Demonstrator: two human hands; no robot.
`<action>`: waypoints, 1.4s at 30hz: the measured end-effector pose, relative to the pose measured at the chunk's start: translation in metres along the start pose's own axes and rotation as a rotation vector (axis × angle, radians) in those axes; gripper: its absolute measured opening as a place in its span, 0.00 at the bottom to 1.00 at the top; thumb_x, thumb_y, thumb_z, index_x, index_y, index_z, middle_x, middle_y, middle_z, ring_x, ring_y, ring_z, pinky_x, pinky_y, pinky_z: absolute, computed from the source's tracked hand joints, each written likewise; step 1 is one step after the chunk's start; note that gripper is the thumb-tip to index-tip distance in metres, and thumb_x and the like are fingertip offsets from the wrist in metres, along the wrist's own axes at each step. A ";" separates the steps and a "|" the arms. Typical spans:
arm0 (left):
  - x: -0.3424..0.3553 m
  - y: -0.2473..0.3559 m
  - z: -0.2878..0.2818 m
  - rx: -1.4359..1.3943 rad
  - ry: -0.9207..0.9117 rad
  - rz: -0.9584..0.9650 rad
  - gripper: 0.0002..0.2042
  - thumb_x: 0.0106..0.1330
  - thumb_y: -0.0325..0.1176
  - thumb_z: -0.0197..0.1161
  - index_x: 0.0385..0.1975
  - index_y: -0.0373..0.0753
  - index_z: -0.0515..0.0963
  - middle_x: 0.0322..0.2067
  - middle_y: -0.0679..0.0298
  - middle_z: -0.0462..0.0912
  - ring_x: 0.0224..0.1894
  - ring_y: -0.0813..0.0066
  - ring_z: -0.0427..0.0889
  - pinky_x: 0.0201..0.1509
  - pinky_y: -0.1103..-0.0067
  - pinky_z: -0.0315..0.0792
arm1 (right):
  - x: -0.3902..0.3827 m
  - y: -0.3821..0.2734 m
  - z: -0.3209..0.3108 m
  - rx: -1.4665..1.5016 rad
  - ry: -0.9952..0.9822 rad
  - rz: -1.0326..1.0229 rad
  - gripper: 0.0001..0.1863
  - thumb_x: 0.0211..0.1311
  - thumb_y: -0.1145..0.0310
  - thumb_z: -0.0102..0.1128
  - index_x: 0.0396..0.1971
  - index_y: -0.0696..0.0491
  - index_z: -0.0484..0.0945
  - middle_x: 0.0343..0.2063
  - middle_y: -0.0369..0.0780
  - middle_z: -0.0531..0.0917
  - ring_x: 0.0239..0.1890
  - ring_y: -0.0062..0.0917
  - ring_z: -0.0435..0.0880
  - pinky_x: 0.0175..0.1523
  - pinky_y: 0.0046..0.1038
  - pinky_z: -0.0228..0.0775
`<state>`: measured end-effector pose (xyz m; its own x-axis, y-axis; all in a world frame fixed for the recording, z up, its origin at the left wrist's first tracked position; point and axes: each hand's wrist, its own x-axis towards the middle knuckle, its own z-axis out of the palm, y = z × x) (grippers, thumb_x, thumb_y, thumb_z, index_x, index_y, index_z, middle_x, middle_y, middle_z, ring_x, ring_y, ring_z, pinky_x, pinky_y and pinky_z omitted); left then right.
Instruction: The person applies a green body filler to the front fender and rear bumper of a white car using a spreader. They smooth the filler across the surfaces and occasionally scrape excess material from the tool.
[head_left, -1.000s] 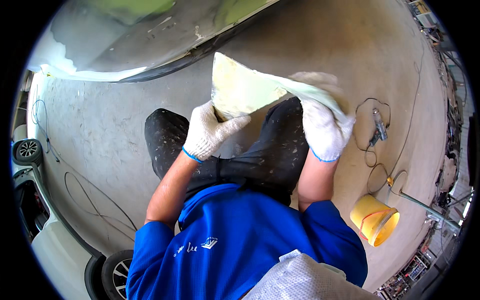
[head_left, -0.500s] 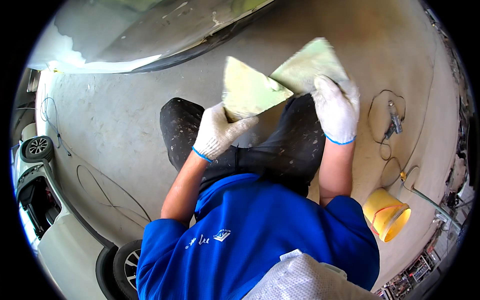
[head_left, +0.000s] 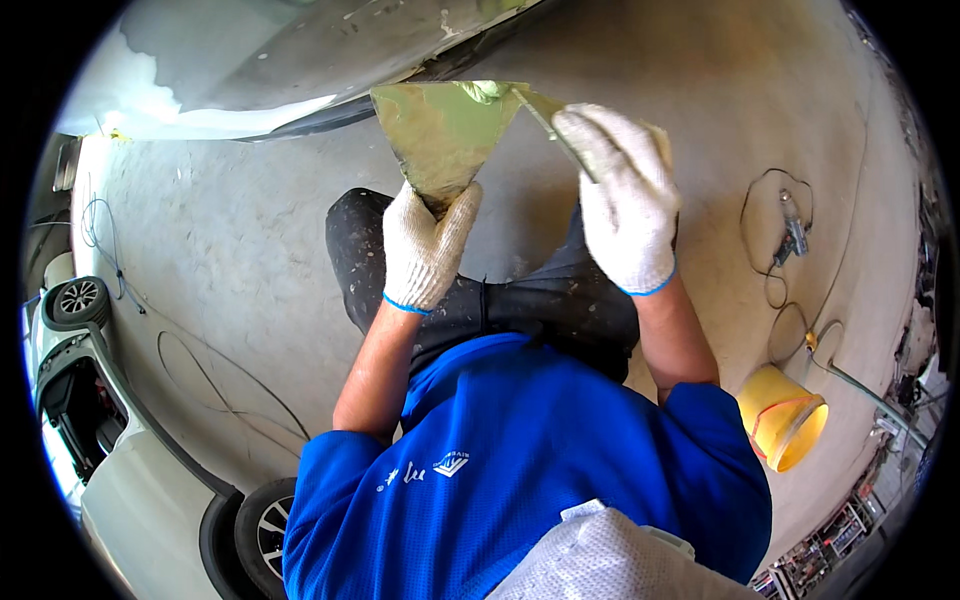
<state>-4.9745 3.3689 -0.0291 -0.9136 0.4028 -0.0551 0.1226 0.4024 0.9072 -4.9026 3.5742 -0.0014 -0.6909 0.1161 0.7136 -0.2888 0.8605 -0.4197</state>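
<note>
Head view, looking down over a blue shirt (head_left: 520,470) and dark trousers (head_left: 520,300): two hands in white knit gloves are raised in front of the person; the left hand (head_left: 425,250) has its grip clamped on the narrow point of one broad triangular spreader blade (head_left: 445,130), greenish and smeared, which fans upward from the glove; a small lump of pale green filler (head_left: 485,90) sits at the blade's top edge; the right hand (head_left: 625,195), just right of the blade, has its grip closed around one second, narrower spreader (head_left: 548,115), whose tip meets the top right corner of the blade beside the filler; above the blade lies one grey-and-white car body panel (head_left: 280,70), close behind it; well to the lower right of the blade stands one yellow bucket (head_left: 785,420) on the concrete floor (head_left: 230,250); right of the blade, beyond the right hand, one power tool with a coiled cord (head_left: 790,235) lies on the floor; far to the lower left of the blade, parts of two cars show, with three wheels counted, one of them a wheel (head_left: 78,298) at the left rim.
</note>
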 end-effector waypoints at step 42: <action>0.150 -0.273 0.069 0.875 -0.566 -0.176 0.21 0.56 0.47 0.57 0.39 0.36 0.82 0.36 0.42 0.83 0.43 0.44 0.83 0.49 0.58 0.76 | -0.008 0.153 0.036 0.402 -0.579 0.464 0.16 0.60 0.82 0.48 0.46 0.59 0.79 0.44 0.43 0.83 0.49 0.32 0.82 0.57 0.29 0.72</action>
<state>-5.1182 3.3757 -0.3136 -0.6595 0.5148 -0.5478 0.4482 0.8543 0.2633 -4.9655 3.6870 -0.0918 -0.9967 0.0475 0.0653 -0.0299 0.5335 -0.8452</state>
